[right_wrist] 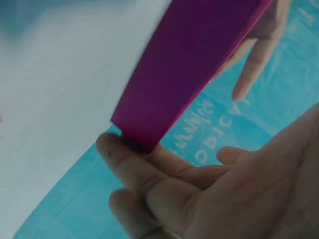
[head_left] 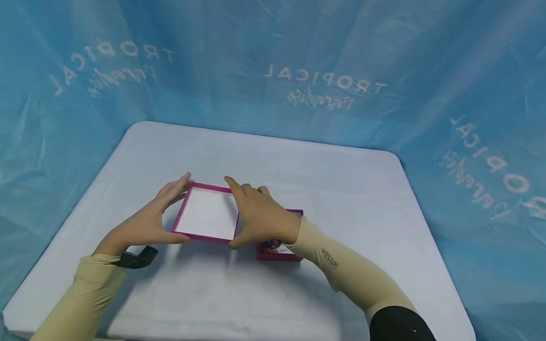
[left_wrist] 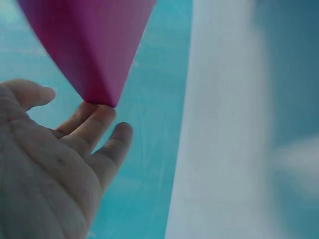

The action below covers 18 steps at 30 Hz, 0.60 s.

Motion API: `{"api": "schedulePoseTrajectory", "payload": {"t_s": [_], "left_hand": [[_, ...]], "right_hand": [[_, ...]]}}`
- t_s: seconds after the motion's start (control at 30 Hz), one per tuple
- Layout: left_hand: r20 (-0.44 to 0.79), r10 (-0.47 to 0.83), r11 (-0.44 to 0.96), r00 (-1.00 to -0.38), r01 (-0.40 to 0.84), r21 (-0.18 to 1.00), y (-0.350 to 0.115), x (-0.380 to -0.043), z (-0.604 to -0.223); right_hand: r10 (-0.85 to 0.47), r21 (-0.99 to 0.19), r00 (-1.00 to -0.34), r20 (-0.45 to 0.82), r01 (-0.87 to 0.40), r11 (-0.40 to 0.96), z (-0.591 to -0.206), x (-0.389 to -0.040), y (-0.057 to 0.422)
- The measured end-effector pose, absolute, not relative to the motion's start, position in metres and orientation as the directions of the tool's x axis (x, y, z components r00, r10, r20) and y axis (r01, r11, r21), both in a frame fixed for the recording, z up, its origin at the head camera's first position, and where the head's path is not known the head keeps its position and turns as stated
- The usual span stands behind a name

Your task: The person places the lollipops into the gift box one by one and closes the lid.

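A shallow magenta box lid (head_left: 207, 213) with a white inside is held above the table, its hollow side facing me in the head view. My left hand (head_left: 147, 220) grips its left side, thumb at the near edge and fingers toward the far corner. From the right, my right hand (head_left: 260, 215) holds the opposite side between thumb and fingers. Both wrist views show the lid's plain magenta outer wall (left_wrist: 104, 50) against the fingertips. Beneath the right wrist stands a magenta box (head_left: 279, 255), with a colourful printed patch visible; the hand and forearm hide much of it.
The white-covered table (head_left: 332, 175) has rounded corners. Blue sheeting (head_left: 222, 94) with white lettering hangs around its back and sides. A black strap (head_left: 136, 258) sits at the left wrist, and beige sleeves (head_left: 341, 258) cover both forearms.
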<state>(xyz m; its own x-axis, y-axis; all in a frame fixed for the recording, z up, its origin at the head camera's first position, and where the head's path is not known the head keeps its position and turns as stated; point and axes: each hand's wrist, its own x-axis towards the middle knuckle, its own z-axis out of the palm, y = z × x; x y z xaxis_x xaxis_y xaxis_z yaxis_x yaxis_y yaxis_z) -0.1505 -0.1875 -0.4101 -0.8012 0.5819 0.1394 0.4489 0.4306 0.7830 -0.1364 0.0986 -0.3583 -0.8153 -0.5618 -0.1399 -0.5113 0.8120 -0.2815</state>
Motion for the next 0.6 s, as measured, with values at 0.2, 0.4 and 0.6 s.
{"api": "schedulePoseTrajectory", "payload": {"t_s": [0.2,0.4,0.6], "left_hand": [[0.16,0.578,0.325,-0.8,0.406,0.854,-0.16,-0.146,-0.397],[0.138,0.588,0.338,-0.797,0.398,0.853,-0.123,-0.134,-0.387],[0.34,0.592,0.476,-0.731,0.657,0.584,-0.093,-0.125,-0.388]], "right_hand": [[-0.512,-0.606,-0.838,-0.188,-0.312,0.732,-0.348,-0.123,0.141],[-0.549,-0.824,-0.805,-0.226,-0.143,0.549,-0.35,-0.121,0.18],[-0.635,-0.934,-0.727,-0.262,0.026,0.355,-0.354,-0.117,0.209]]}}
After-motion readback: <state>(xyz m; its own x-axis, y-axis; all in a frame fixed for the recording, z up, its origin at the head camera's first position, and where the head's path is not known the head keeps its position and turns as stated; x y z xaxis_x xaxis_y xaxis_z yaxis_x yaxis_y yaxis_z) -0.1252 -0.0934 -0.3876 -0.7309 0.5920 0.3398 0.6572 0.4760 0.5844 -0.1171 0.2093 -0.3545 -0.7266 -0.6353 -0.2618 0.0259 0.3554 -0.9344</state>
